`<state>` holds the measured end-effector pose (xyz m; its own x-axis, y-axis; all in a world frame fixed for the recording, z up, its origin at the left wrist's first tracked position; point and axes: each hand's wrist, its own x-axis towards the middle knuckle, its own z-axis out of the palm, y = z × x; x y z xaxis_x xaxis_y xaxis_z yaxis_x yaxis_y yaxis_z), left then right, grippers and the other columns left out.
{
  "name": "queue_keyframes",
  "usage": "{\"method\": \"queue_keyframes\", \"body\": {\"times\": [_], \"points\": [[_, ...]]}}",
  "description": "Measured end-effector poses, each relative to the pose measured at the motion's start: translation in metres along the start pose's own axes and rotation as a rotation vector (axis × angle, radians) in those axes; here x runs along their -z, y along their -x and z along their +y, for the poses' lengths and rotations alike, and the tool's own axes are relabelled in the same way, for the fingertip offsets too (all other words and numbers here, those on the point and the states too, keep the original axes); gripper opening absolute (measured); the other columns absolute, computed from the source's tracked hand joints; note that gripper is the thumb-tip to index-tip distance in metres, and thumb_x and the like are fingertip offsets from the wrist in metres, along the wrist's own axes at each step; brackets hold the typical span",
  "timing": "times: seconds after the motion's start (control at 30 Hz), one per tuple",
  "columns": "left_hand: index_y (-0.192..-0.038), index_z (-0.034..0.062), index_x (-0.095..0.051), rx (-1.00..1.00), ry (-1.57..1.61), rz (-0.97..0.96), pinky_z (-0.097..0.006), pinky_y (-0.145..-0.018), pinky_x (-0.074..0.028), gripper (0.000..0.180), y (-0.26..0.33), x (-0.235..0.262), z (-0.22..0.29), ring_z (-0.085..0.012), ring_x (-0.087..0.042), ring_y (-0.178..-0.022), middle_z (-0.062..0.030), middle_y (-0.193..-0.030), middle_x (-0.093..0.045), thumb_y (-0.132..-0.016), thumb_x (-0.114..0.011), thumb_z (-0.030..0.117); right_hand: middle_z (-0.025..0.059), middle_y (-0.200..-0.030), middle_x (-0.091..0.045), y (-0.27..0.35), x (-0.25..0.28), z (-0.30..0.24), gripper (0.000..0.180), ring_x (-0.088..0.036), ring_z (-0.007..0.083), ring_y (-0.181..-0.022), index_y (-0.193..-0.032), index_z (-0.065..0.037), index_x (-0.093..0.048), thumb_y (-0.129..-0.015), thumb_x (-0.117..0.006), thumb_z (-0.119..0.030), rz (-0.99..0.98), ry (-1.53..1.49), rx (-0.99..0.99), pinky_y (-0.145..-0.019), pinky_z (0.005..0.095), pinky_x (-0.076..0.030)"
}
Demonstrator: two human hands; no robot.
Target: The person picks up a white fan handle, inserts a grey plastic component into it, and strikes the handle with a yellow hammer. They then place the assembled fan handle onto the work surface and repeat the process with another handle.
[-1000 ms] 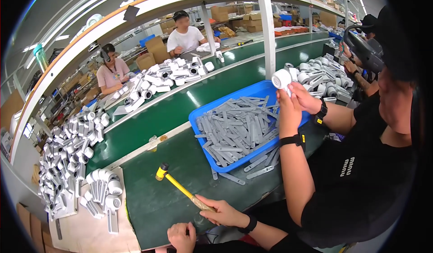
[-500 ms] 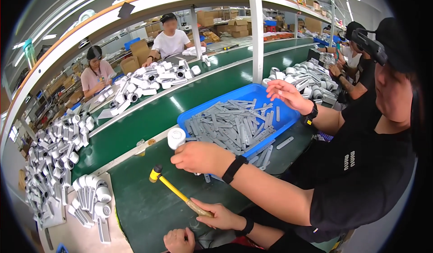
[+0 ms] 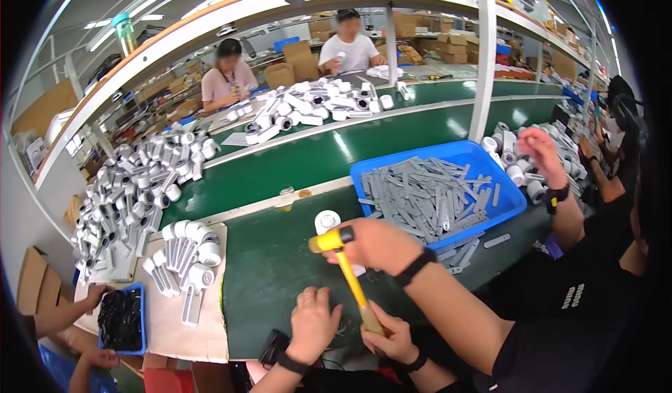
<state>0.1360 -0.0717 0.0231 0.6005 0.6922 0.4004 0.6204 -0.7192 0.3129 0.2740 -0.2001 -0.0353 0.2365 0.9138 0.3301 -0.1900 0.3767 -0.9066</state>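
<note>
Gripping hammer [image 3: 354,281] low with right hand [image 3: 393,335], tipped toward eleven o'clock — likely for leverage — with left hand [image 3: 313,324] loosely spread.

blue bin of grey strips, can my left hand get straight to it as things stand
Probably not straight: the left hand looks empty, but the yellow hammer in the right hand and a co-worker's forearm appear to cross the line to the blue bin.

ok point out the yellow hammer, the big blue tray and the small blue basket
Yellow hammer [image 3: 353,279]: head view, on the yellow handle.
Big blue tray [image 3: 510,198]: head view, on its bare right end.
Small blue basket [image 3: 143,318]: head view, on its right rim.
</note>
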Motion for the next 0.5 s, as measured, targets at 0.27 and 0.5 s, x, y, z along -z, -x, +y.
{"method": "queue_keyframes", "body": {"times": [0.27, 0.5], "points": [[-0.128, 0.009, -0.056, -0.051, -0.183, 0.063, -0.05, -0.08, -0.052, 0.062, -0.061, -0.083, 0.018, -0.0387, -0.055, -0.107, -0.022, -0.133, -0.051, -0.077, -0.078, 0.037, 0.0137, -0.079, -0.063, 0.036, 0.012, -0.033, 0.076, -0.056, 0.013, -0.057, -0.151, -0.006, -0.036, -0.082, -0.062, 0.013, 0.006, 0.213, 0.179, -0.053, 0.0247, -0.046], [-0.108, 0.0083, -0.05, -0.031, 0.227, 0.049, -0.047, -0.087, -0.052, 0.045, -0.032, -0.044, -0.016, -0.047, -0.051, -0.111, -0.025, -0.14, -0.041, -0.073, -0.079, 0.007, 0.0113, -0.083, -0.064, 0.043, 0.021, -0.024, 0.072, -0.056, 0.0111, -0.056, -0.149, -0.001, -0.037, -0.083, -0.06, 0.014, 0.057, 0.213, -0.003, -0.052, 0.0234, -0.047]]}}
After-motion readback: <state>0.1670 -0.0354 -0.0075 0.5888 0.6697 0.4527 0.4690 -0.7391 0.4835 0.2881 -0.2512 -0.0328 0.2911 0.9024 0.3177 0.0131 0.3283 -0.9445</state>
